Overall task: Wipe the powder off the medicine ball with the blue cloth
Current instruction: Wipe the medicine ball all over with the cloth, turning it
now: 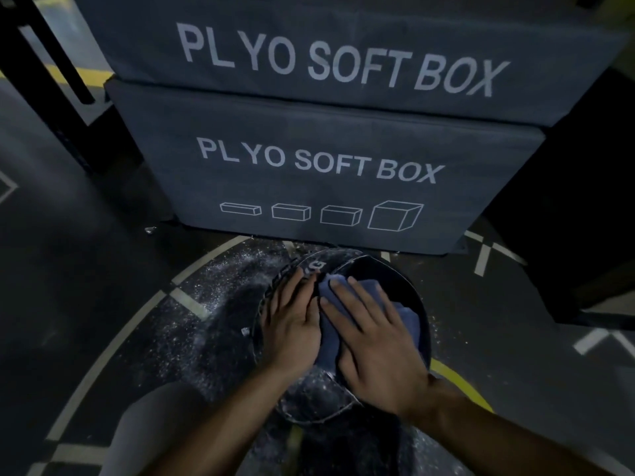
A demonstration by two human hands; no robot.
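Observation:
A black medicine ball (388, 273) sits on the floor just in front of the stacked boxes, with white powder speckling its near lower side (309, 393). A blue cloth (330, 334) lies spread over the top of the ball. My right hand (374, 341) presses flat on the cloth with straight fingers pointing up and left. My left hand (292, 317) rests flat on the ball's left side, fingers straight, its fingertips at the cloth's left edge. Much of the cloth is hidden under my right hand.
Two grey boxes printed "PLYO SOFT BOX" (319, 166) are stacked right behind the ball. White powder (206, 304) is scattered on the dark floor left of the ball. Painted lines cross the floor. A dark frame (51, 80) stands at the upper left.

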